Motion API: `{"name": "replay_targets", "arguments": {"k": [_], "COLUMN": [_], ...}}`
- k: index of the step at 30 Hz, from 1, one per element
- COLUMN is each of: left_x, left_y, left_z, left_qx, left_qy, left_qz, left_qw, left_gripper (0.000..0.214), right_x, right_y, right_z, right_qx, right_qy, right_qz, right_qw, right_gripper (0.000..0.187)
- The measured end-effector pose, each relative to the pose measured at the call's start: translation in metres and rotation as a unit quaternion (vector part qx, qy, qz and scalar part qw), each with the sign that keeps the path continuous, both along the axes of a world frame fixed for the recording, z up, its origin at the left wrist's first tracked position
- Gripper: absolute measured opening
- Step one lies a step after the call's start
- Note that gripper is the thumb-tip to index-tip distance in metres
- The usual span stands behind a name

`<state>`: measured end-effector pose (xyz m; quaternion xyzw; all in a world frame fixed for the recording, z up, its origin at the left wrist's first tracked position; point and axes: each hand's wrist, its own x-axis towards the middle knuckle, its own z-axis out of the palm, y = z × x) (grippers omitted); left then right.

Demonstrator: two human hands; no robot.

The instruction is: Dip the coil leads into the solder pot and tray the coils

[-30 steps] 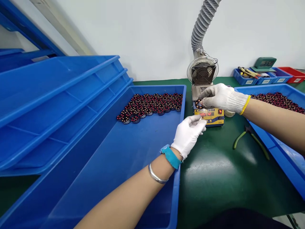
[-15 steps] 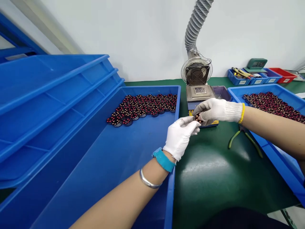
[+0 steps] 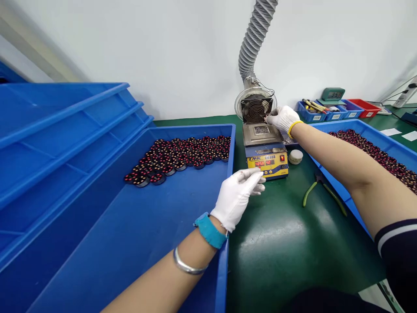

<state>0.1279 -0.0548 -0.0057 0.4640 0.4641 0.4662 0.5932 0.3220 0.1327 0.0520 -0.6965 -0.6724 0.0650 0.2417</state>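
Right hand (image 3: 282,118) reaches over the solder pot (image 3: 262,134), fingers bunched; if it holds something I cannot tell. Left hand (image 3: 239,196) hovers open, empty. The coils (image 3: 182,155) in the blue tray (image 3: 146,226) seem light, rigid, delicate: take them by the rim.

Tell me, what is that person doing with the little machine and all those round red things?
A person in white gloves works at a small yellow-and-blue heating unit on a green table. The right hand reaches over its top plate, just before the fan; whether its fingers hold anything is hidden. The left hand hovers open near the unit's front, holding nothing. Small red wound coils lie in the blue tray on the left, and more fill a second tray on the right.
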Motion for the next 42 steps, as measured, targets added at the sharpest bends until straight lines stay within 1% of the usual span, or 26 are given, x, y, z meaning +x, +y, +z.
{"name": "replay_targets", "arguments": {"k": [5, 8, 11, 14, 18, 21, 24, 26, 29, 32, 37, 39, 42], "left_x": [0.000, 0.000, -0.001, 0.000, 0.000, 0.000, -0.001, -0.001, -0.001, -0.001, -0.001, -0.001, -0.001], "left_y": [-0.002, -0.003, -0.003, -0.002, -0.002, -0.003, -0.003, -0.003, -0.003, -0.004, -0.003, -0.003, -0.003], "left_z": [-0.001, 0.000, 0.001, 0.001, 0.002, 0.003, 0.003, 0.002, 0.002, 0.003, 0.003, 0.003, 0.003], "left_qx": [0.000, -0.001, -0.001, -0.001, 0.000, -0.001, -0.001, -0.001, 0.003, 0.004, -0.001, -0.003, -0.005], "left_qy": [0.007, 0.009, 0.012, 0.014, 0.013, 0.012, 0.010, 0.009, 0.012, 0.016, 0.019, 0.019, 0.021], "left_qz": [-0.002, -0.005, -0.008, -0.010, -0.009, -0.010, -0.011, -0.011, -0.013, -0.015, -0.022, -0.024, -0.026], "left_qw": [1.000, 1.000, 1.000, 1.000, 1.000, 1.000, 1.000, 1.000, 1.000, 1.000, 1.000, 1.000, 0.999], "left_gripper": [0.037, 0.036, 0.036, 0.037, 0.039, 0.037, 0.036, 0.036, 0.036, 0.037, 0.036, 0.035, 0.033], "right_x": [-0.004, -0.003, -0.002, -0.001, 0.000, -0.001, 0.001, 0.002, 0.004, 0.006, 0.007, 0.007, 0.006], "right_y": [0.008, 0.009, 0.008, 0.004, -0.013, -0.030, -0.043, -0.045, -0.037, -0.023, -0.005, -0.002, -0.002], "right_z": [-0.019, -0.023, -0.023, -0.017, 0.000, 0.012, 0.015, 0.012, 0.002, -0.012, -0.033, -0.038, -0.039], "right_qx": [0.024, 0.020, 0.019, 0.022, -0.007, -0.019, -0.015, -0.004, 0.020, 0.033, 0.030, 0.036, 0.042], "right_qy": [0.012, 0.017, 0.023, 0.052, 0.101, 0.095, 0.089, 0.098, 0.112, 0.099, 0.086, 0.069, 0.057], "right_qz": [-0.002, -0.007, -0.011, -0.013, -0.038, -0.051, -0.028, -0.004, 0.016, 0.010, -0.004, -0.006, -0.007], "right_qw": [1.000, 1.000, 1.000, 0.998, 0.994, 0.994, 0.996, 0.995, 0.993, 0.994, 0.996, 0.997, 0.997], "right_gripper": [0.036, 0.037, 0.036, 0.037, 0.041, 0.042, 0.045, 0.047, 0.048, 0.047, 0.044, 0.044, 0.043]}}
